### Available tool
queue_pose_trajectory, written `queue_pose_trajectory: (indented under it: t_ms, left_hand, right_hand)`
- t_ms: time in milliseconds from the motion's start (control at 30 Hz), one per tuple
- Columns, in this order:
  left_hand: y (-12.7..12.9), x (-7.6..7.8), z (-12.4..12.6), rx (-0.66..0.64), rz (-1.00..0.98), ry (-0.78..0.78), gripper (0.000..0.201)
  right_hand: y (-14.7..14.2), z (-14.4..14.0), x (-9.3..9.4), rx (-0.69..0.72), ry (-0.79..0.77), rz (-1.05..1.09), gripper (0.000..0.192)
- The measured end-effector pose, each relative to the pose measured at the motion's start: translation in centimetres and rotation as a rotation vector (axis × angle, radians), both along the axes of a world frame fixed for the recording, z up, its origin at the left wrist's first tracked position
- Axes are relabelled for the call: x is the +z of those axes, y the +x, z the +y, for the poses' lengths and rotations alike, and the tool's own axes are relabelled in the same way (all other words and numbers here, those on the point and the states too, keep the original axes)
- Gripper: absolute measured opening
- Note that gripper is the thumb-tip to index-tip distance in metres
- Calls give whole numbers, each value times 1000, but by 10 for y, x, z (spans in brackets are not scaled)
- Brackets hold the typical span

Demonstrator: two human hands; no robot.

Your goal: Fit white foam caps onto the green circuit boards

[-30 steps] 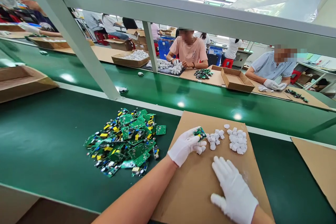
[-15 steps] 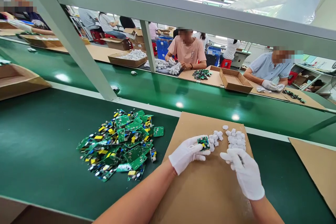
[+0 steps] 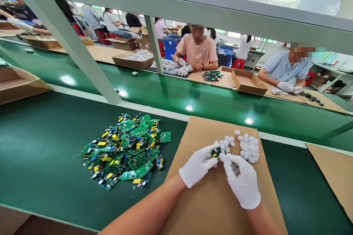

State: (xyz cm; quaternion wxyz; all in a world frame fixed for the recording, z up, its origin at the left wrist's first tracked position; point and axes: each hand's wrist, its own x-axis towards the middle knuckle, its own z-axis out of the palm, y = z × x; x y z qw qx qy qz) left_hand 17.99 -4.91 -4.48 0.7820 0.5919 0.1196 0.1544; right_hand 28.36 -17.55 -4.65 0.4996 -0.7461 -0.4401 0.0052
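Currently, left hand [image 3: 196, 166] grips a small green circuit board [image 3: 215, 152] over the cardboard sheet [image 3: 209, 205]; right hand [image 3: 242, 183] closes on a white cap [image 3: 222, 157] beside it. Advisable: square both parts before pressing, clear of the loose white caps [image 3: 249, 148].

The right hand [image 3: 242, 183], flat on the cardboard sheet [image 3: 217, 205] a second earlier, was lifted and brought in beside the left hand [image 3: 197, 165], its fingertips now touching the small green circuit board [image 3: 215, 152] pinched there. The board (earlier held alone, near the white plastic pieces [image 3: 249, 148]) was drawn slightly back from them.
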Motion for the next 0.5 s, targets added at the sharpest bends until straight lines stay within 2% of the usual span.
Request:
queue_pose_trajectory:
  t_ms: [100, 300, 500]
  left_hand:
    - [0, -2, -3, 39, -3, 137, 53]
    - [-2, 2, -2, 33, -3, 244, 51]
    - [-2, 5, -1, -28, 12, 190, 53]
  right_hand:
    - [3, -1, -4, 13, -12, -56, 16]
    - [7, -6, -4, 84, -66, -108, 18]
    - [8, -7, 1, 78, -139, -145, 16]
